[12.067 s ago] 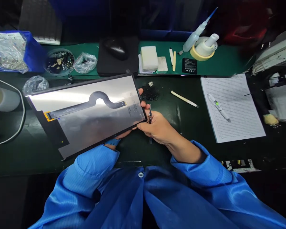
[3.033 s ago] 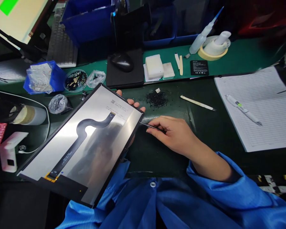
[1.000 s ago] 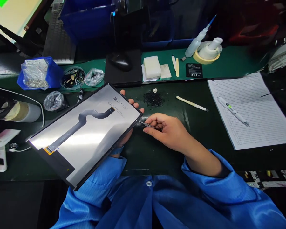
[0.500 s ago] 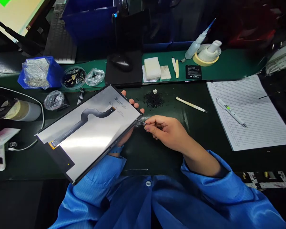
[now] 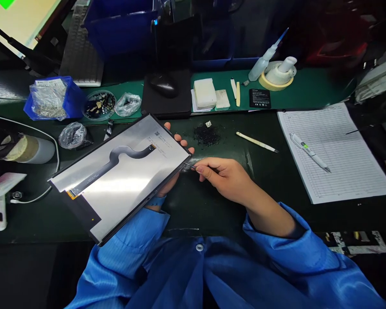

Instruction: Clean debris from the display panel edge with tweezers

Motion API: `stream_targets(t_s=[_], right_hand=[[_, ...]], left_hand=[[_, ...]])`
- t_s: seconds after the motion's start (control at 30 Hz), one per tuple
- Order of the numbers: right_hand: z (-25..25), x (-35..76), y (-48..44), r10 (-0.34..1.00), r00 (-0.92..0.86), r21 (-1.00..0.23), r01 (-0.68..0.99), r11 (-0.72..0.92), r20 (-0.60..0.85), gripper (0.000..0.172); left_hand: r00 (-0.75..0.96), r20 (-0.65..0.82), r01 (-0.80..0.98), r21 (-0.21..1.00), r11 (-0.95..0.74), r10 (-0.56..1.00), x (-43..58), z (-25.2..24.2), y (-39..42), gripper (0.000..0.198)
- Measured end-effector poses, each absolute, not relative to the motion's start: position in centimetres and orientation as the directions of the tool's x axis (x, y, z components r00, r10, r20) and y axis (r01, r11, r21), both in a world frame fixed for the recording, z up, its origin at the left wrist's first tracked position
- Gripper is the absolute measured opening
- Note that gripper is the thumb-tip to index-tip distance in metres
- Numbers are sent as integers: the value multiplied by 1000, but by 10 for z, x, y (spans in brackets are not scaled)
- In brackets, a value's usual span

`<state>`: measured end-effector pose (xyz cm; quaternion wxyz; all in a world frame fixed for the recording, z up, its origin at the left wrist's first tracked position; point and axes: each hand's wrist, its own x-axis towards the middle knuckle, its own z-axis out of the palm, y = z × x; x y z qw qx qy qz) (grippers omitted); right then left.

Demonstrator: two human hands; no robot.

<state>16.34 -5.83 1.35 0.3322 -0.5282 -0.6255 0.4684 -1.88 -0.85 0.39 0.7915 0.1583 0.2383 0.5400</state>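
Note:
A display panel (image 5: pixel 128 171) with a silvery back, a black frame and a dark curved ribbon cable (image 5: pixel 116 159) lies tilted across my left hand (image 5: pixel 170 184). That hand grips it from beneath; the fingertips show past its far right edge, and most of the palm is hidden. My right hand (image 5: pixel 225 178) pinches a thin dark metal tool, perhaps tweezers (image 5: pixel 189 165), whose tip touches the panel's right corner. Beyond the corner, a pile of black scraps (image 5: pixel 206 135) with a small white piece (image 5: pixel 208 124) lies on the bench.
A stick-like tool (image 5: pixel 257 142) and paper sheets (image 5: pixel 334 171) with a pen (image 5: pixel 310 153) lie to the right. Along the green mat stand white pads (image 5: pixel 204 93), a battery (image 5: pixel 259 98), tape rolls (image 5: pixel 278 75) and a dropper bottle (image 5: pixel 260 68). At left are a blue bin (image 5: pixel 75 96) and a dish of parts (image 5: pixel 99 105).
The view has shifted slightly. Both hands keep nearly the same place, with the tool tip still at the panel's right corner.

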Motion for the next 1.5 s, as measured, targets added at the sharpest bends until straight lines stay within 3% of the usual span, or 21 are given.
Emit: stream_targets(t_s=[0.13,0.27,0.5,0.7,0.87,1.03,1.17,1.27,1.4,1.5], right_hand=[[12,163,-60,967,-201,-956,277,-95,-154,16],[13,164,-59,973,-210,-937,348,-16,-94,20],[15,163,-59,964,-202,-956,269,-114,-172,16],[16,161,-59,964,-229,-955,289,-67,-137,25],[16,160,-60,955,-205,-966,191,-174,-212,21],[16,161,-59,968,-218,-950,308,-53,-124,29],[17,160,-59,967,-188,-964,233,-127,-173,20],[18,160,-59,960,-191,-962,219,-160,-204,20],[19,161,-58,966,-212,-948,309,-75,-146,31],[18,161,-58,963,-192,-959,247,-141,-191,26]], left_hand=[[279,-259,-770,515,377,925,-17,5,-7,50],[271,-276,-776,505,379,922,-18,5,-7,53],[302,-204,-742,562,364,931,-21,-1,-7,48],[328,-141,-767,537,350,934,-20,2,-8,46],[308,-165,-759,551,347,937,-19,8,-10,44],[281,-196,-728,594,342,939,-17,8,-9,46],[287,-171,-744,580,332,943,-16,6,-8,44],[308,-143,-761,556,334,940,-17,5,-8,45],[314,-137,-769,544,336,940,-19,4,-8,46],[317,-149,-774,530,347,936,-19,4,-7,44]])
